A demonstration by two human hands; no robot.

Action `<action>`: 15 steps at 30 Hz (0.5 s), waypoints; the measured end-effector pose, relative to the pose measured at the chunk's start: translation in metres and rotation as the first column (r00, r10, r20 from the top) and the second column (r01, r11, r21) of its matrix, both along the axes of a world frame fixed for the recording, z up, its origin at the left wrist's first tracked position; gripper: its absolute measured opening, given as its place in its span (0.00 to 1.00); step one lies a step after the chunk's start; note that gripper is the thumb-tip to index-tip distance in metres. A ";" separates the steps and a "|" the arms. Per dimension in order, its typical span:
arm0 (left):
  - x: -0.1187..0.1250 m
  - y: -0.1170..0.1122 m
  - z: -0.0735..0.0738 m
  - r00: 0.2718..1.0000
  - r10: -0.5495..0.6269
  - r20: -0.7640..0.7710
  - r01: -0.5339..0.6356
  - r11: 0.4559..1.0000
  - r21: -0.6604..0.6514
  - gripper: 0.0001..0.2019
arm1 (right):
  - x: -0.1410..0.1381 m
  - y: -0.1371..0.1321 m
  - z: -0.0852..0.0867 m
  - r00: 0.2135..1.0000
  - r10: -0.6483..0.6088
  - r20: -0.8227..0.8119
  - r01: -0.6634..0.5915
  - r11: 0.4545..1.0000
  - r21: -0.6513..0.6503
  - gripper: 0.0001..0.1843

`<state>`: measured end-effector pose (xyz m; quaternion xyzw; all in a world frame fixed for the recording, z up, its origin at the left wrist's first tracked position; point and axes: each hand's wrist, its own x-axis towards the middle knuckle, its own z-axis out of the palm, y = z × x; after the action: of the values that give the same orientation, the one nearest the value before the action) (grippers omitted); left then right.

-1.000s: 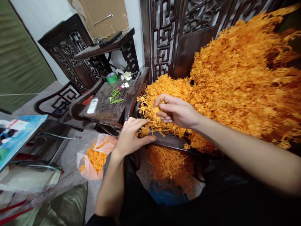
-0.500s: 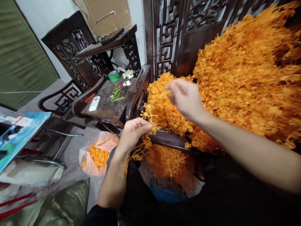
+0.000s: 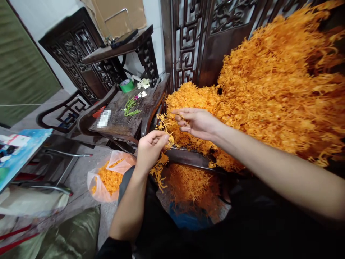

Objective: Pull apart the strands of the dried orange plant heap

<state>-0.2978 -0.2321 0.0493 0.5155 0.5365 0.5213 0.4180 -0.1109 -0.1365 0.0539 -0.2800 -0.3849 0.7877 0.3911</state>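
My left hand (image 3: 151, 149) pinches a branching orange plastic sprig (image 3: 159, 169) between thumb and fingers. Its thin stems stick up above the fingertips and hang below the hand. To the right, my right hand (image 3: 195, 122) is turned with its fingers partly spread, a little above and beside the left one. A bit of orange shows among its fingers, and I cannot make out whether it is held or lies behind. Behind the right hand, a large heap of orange sprigs (image 3: 269, 93) rests on a dark wooden seat (image 3: 188, 158).
More orange sprigs (image 3: 188, 181) lie low between my knees, above something blue. A plastic bag (image 3: 94, 187) with orange pieces stands on the floor at left. A carved chair (image 3: 113, 124) bears green tape (image 3: 126, 85), green stems (image 3: 131, 108) and white flowers (image 3: 143, 83).
My right hand has come down and left toward the left hand, and its fingers have loosened from a pinch. The left hand keeps hold of the sprig, which hangs lower now.
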 end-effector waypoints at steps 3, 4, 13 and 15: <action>0.002 -0.002 0.000 0.981 -0.101 0.164 0.109 0.993 -0.043 0.12 | -0.009 -0.007 0.002 0.998 0.063 0.008 -0.063 0.998 -0.028 0.21; 0.004 -0.002 0.000 0.964 -0.138 0.228 0.154 0.986 -0.057 0.12 | -0.014 -0.011 0.003 0.996 0.092 0.009 -0.092 0.996 -0.008 0.28; 0.014 -0.005 0.009 0.860 -0.185 0.475 0.235 0.971 -0.048 0.14 | -0.045 -0.031 0.006 0.953 -0.268 0.139 0.223 0.935 0.274 0.27; 0.016 -0.004 0.009 0.886 -0.140 0.441 0.215 0.969 -0.123 0.12 | -0.041 -0.026 0.004 0.904 -0.392 0.173 0.308 0.875 0.374 0.28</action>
<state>-0.2819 -0.2364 0.0586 0.3981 0.4239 0.5339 0.6138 -0.1523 -0.1620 0.0580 -0.3684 -0.5016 0.5851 0.5199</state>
